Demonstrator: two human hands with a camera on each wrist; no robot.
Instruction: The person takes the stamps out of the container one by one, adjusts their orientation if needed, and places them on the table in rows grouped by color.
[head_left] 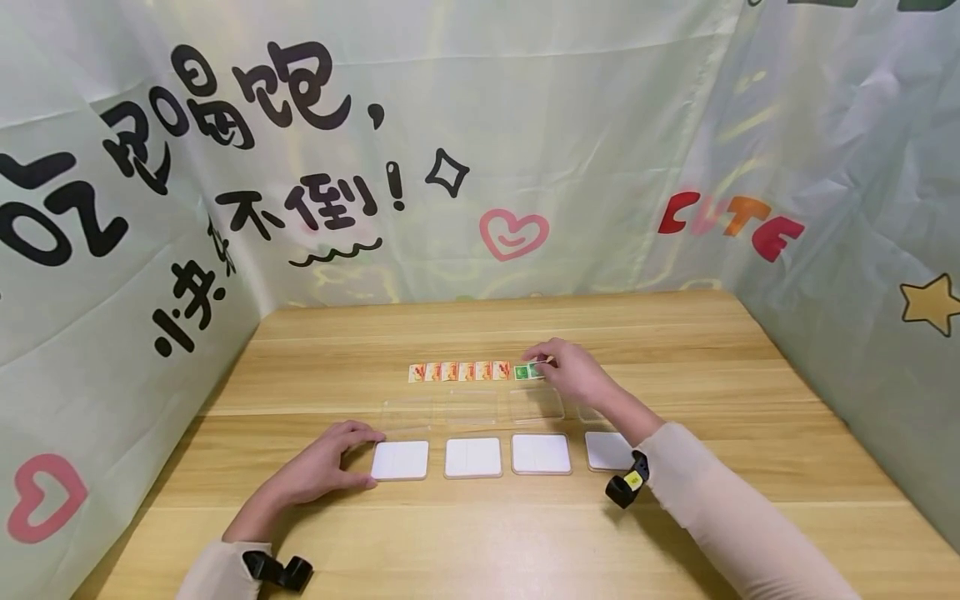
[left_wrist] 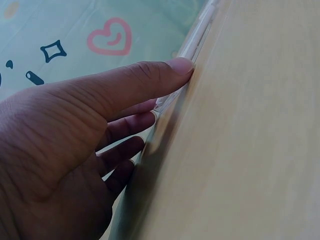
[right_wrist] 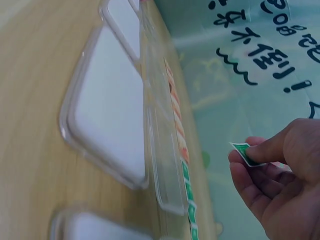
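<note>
My left hand (head_left: pixel 330 462) holds the left end of the leftmost white-filled clear case (head_left: pixel 401 461), thumb at its near corner and fingertips at its far corner. In the left wrist view the thumb (left_wrist: pixel 177 66) lies along the case's edge. Over the back row, my right hand (head_left: pixel 576 372) pinches a small green stamp-like piece (right_wrist: pixel 242 149) with a white border between thumb and fingers. Below that hand, more green pieces (head_left: pixel 521 372) continue a row of orange-and-white pieces (head_left: pixel 450 372).
Two more white-filled cases (head_left: pixel 472 457) and a fourth case (head_left: pixel 606 451), partly behind the right forearm, line the table. Behind them lie clear, shallow plastic covers (head_left: pixel 471 407). Printed cloth (head_left: pixel 570 125) hangs at the table's back and sides.
</note>
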